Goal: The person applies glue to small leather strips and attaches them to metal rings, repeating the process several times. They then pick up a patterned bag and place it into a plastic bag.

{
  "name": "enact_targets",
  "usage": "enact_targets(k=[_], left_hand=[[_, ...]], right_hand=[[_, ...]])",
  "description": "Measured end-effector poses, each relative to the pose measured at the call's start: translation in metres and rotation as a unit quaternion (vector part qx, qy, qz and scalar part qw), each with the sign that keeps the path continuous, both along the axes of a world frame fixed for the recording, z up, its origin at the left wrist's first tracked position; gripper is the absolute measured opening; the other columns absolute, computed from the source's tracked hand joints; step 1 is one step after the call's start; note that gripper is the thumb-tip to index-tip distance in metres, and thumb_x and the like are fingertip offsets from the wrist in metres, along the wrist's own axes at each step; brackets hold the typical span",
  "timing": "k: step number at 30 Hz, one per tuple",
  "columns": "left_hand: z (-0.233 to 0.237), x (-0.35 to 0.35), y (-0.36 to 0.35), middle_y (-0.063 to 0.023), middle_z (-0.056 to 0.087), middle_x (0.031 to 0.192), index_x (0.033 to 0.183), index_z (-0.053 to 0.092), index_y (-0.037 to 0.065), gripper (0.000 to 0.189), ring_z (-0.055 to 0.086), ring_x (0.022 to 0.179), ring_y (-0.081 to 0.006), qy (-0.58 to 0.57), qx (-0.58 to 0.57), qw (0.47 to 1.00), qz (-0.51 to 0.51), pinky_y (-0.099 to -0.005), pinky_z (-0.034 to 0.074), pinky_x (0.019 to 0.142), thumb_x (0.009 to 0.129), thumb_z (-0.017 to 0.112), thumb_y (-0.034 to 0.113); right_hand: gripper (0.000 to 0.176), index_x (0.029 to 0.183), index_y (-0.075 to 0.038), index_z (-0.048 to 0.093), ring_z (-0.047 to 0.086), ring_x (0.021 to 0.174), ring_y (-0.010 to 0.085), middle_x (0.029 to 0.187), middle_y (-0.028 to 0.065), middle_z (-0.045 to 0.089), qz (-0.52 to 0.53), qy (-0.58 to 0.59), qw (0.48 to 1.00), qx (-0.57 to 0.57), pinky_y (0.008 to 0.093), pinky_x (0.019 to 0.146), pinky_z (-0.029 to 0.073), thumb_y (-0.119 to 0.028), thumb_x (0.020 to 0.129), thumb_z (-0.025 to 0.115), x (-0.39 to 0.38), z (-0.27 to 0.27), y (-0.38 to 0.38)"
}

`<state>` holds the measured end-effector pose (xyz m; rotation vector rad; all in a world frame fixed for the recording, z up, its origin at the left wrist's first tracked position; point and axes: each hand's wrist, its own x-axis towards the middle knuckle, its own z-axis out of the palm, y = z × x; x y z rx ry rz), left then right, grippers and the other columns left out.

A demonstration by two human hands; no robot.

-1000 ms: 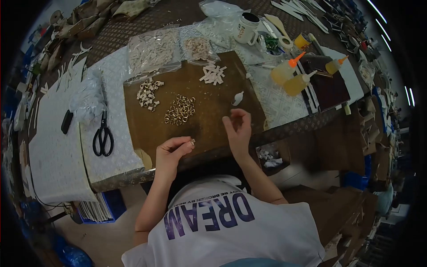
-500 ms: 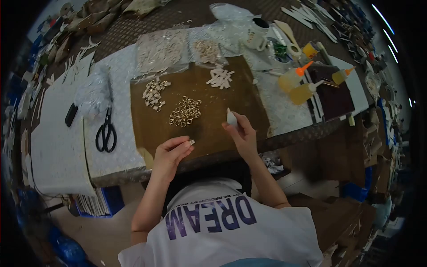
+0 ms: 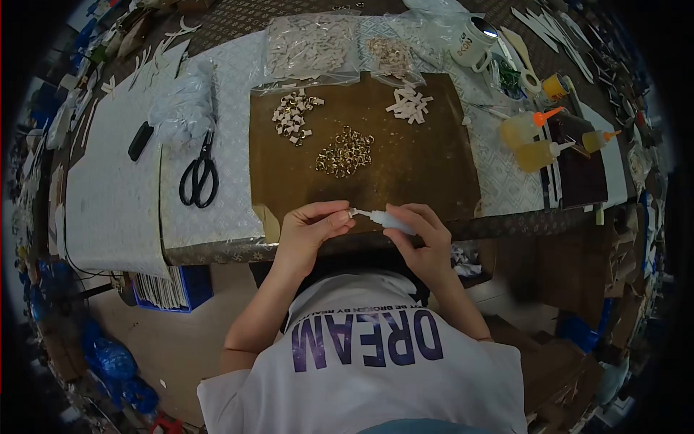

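Observation:
My left hand (image 3: 312, 230) pinches a small white piece (image 3: 352, 213) with a bit of metal showing, just over the front of the brown mat (image 3: 426, 170). In my right hand (image 3: 425, 237) lies a small white squeeze bottle (image 3: 392, 220), tipped sideways. Its thin nozzle points left and meets or nearly touches the piece; contact is too small to tell. Beyond my hands sits a pile of gold-coloured metal rings (image 3: 345, 153). White strips (image 3: 410, 105) form a heap at the mat's back right, and rings with white pieces (image 3: 295, 116) lie at its back left.
Black scissors (image 3: 199, 179) and a black-handled tool (image 3: 140, 141) lie left of the mat. Clear bags of small pieces (image 3: 311, 47) are behind it. Yellow liquid bottles (image 3: 536, 155), a mug (image 3: 473, 45) and a tape roll (image 3: 531, 81) stand at the right.
My hands have come together. The squeeze bottle has turned from nozzle up to nozzle pointing left, against the small piece. The camera view has shifted, so the table appears further right and higher.

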<state>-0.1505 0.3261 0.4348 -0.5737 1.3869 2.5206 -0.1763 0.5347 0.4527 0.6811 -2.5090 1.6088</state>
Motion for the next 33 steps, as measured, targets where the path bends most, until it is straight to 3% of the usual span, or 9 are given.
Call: enact_targets(k=[22, 29, 33], left_hand=[[-0.006, 0.005, 0.004, -0.0105, 0.068, 0.085, 0.100, 0.066, -0.003, 0.020, 0.065, 0.078, -0.0139, 0.025, -0.054, 0.998, -0.011, -0.0238, 0.054, 0.072, 0.081, 0.068, 0.003], [-0.012, 0.005, 0.004, -0.0109, 0.068, 0.087, 0.101, 0.065, -0.004, 0.021, 0.065, 0.079, -0.0142, 0.032, -0.062, 0.997, -0.022, -0.0237, 0.054, 0.073, 0.082, 0.068, 0.003], [-0.013, 0.005, -0.001, -0.0125, 0.067, 0.092, 0.105, 0.063, -0.004, 0.024, 0.066, 0.082, -0.0172, -0.027, 0.055, 0.998, -0.013, -0.0241, 0.055, 0.075, 0.083, 0.066, 0.004]], right_hand=[[0.035, 0.108, -0.007, 0.063, 0.059, 0.076, 0.0202, 0.094, 0.0080, 0.057, 0.026, 0.046, 0.995, 0.085, 0.0295, 0.058, 0.048, 0.000, 0.074, 0.071, 0.006, 0.008, -0.003], [0.035, 0.109, -0.006, 0.062, 0.059, 0.078, 0.0214, 0.095, 0.0088, 0.057, 0.031, 0.023, 0.996, 0.079, 0.0291, 0.061, 0.048, 0.000, 0.076, 0.070, 0.006, 0.004, -0.002], [0.034, 0.111, -0.005, 0.061, 0.059, 0.084, 0.0197, 0.099, 0.0092, 0.056, 0.024, -0.084, 0.996, 0.019, 0.0271, 0.069, 0.048, 0.000, 0.078, 0.067, 0.003, 0.000, 0.002]])
